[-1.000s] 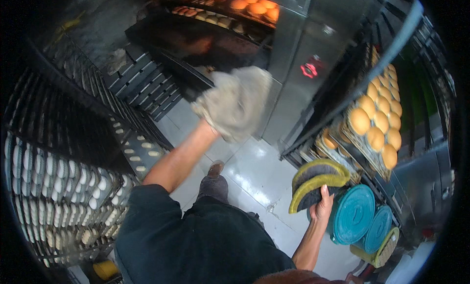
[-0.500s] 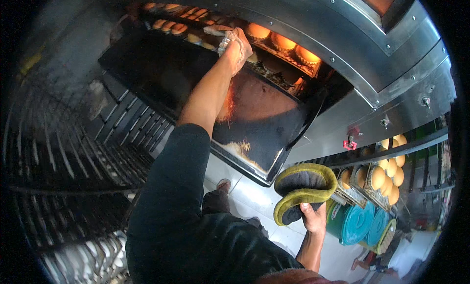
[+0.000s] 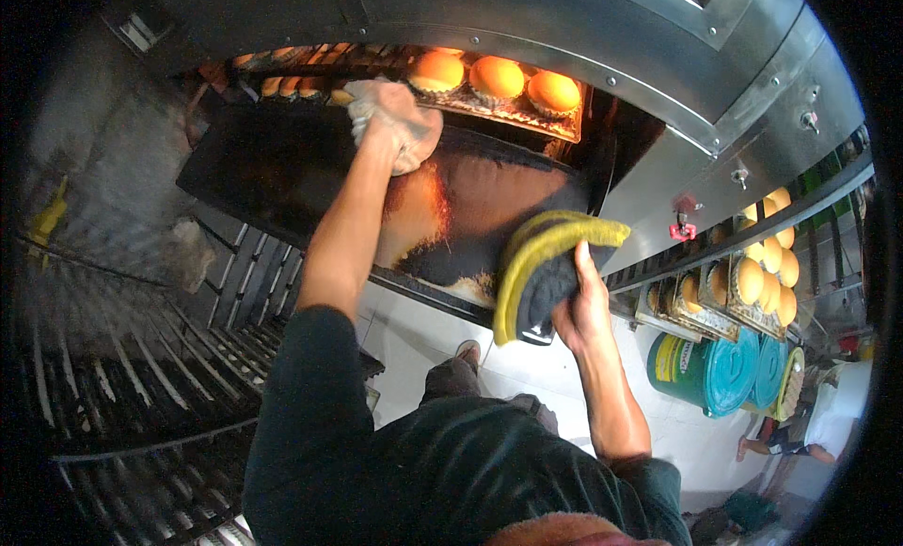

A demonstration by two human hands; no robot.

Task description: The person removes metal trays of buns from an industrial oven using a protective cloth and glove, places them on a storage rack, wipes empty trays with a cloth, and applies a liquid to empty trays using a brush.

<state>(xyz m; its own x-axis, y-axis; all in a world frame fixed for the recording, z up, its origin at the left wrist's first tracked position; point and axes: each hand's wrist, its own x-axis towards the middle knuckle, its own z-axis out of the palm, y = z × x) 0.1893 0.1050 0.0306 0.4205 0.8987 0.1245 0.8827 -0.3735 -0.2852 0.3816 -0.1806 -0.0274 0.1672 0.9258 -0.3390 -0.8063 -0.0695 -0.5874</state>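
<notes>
My left hand (image 3: 386,132) is wrapped round a pale cloth (image 3: 414,142) at the mouth of the oven, beside a tray (image 3: 555,123) of round golden buns (image 3: 497,79); whether it grips the tray under the cloth I cannot tell. More small buns (image 3: 287,87) show deeper left. Below, the blackened, scorched oven door (image 3: 254,170) lies open. My right hand (image 3: 583,306) holds a dark pad with yellow edging (image 3: 513,283), raised over the door's right end.
Dark metal racks (image 3: 132,377) are at left. On the right, trays of buns (image 3: 769,287) stand in a rack below a red knob (image 3: 683,228), above lidded plastic buckets (image 3: 682,377). A person (image 3: 818,424) is at far right. Tiled floor (image 3: 508,377) shows below.
The view has swung up toward the oven. My left hand has reached up to the opening with the cloth; my right hand has raised the yellow-edged pad toward the door.
</notes>
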